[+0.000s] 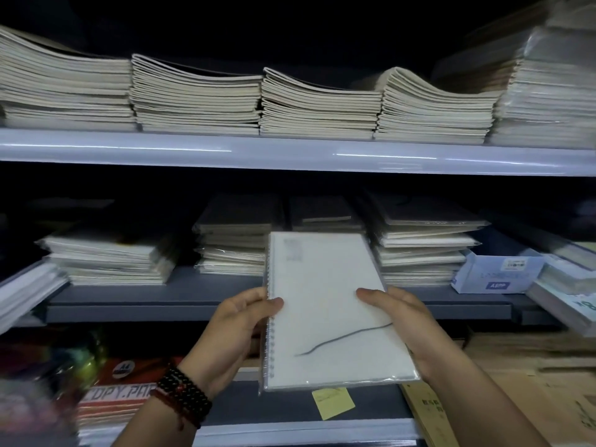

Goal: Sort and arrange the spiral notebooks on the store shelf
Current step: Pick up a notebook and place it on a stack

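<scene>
Head view showed a white spiral-bound notebook in clear plastic wrap (pixel 325 304), held upright in the air in front of a dark grey metal shelf (pixel 129 301). The left hand (pixel 238 321) gripped the notebook's coil edge, thumb on the cover and fingers curled behind. The right hand (pixel 406 321) gripped the opposite long edge the same way, thumb lying flat on the cover. A dark wavy line crossed the lower cover. A band of dark and red beads (pixel 183 395) circled the left wrist.

Behind the notebook, wrapped stacks of pale notebooks (pixel 232 250) sat to its left and right on the grey shelf. Further right of the notebook stood a small blue-and-white cardboard box (pixel 496 274). Above the notebook, on a pale shelf edge (pixel 290 153), lay rows of cream soft-cover exercise books (pixel 193 98). Just below the notebook was a yellow sticky note (pixel 333 402), and lower left a red pack of copy paper (pixel 129 391).
</scene>
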{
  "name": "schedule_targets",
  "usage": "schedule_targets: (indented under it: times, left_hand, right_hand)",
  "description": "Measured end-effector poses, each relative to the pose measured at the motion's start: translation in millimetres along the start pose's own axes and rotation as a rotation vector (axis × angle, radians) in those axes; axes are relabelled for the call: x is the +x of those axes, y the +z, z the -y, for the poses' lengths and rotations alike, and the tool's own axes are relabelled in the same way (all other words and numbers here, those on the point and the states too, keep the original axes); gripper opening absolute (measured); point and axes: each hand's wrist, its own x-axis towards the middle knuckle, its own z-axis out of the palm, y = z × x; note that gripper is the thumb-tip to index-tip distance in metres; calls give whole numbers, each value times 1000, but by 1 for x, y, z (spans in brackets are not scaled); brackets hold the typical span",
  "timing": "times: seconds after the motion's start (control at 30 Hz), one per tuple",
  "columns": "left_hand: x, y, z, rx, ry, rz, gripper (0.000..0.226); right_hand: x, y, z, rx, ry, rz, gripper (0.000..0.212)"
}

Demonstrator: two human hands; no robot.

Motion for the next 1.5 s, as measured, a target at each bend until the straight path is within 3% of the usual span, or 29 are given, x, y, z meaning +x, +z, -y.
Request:
schedule_targets:
  times: [0.17, 0.3, 0.37, 0.43, 0.47, 0.53, 0.57, 0.63, 0.7, 0.83, 0.93, 1.0, 1.17, 1.33, 1.5]
  left_hand:
    - [-5, 0, -6, 19, 166, -157, 20]
    - [-7, -9, -10, 170, 322, -278, 26]
    - [-7, -15, -13, 178, 374, -304, 15]
    - [-8, -20, -17, 177, 403, -302, 11]
    - [-8, -21, -19, 134, 412, -279, 12]
    - [-9, -25, -22, -32, 395, -225, 23]
    - [-8, -27, -24, -119, 354, -208, 27]
    - [-10, -26, -28, -267, 266, -161, 33]
    - [-10, -26, -29, -303, 271, -156, 31]
    - [-8, -29, -24, -306, 300, -190, 34]
    - [-7, -32, -25, -342, 316, -199, 37]
    - [-4, -36, -25, -348, 347, -231, 41]
    - [5, -46, -22, -369, 307, -228, 59]
    - [-3, -52, -11, -100, 71, 43, 31]
    - [4, -56, 6, -60, 119, -22, 25]
  right_hand:
    - [9, 18, -6, -56, -293, -142, 18]
    - [9, 27, -6, -158, -484, -196, 7]
    - [10, 27, -3, -283, -589, -234, 5]
    - [12, 27, -3, -365, -669, -268, 17]
    - [15, 26, -5, -343, -706, -255, 20]
    - [17, 25, -8, -263, -777, -148, 3]
    - [17, 25, -10, -256, -788, -116, 16]
    - [21, 23, -14, -277, -763, -66, 36]
    - [23, 26, -16, -254, -727, -72, 44]
    - [20, 38, -12, 9, -522, -58, 41]
    - [18, 44, -7, 87, -235, -67, 22]
    - [18, 47, -8, 115, -83, -2, 29]
    - [19, 55, -10, 134, -127, 109, 35]
    - [24, 52, -6, 275, -194, 69, 36]
    - [29, 54, -5, 116, -193, 71, 40]
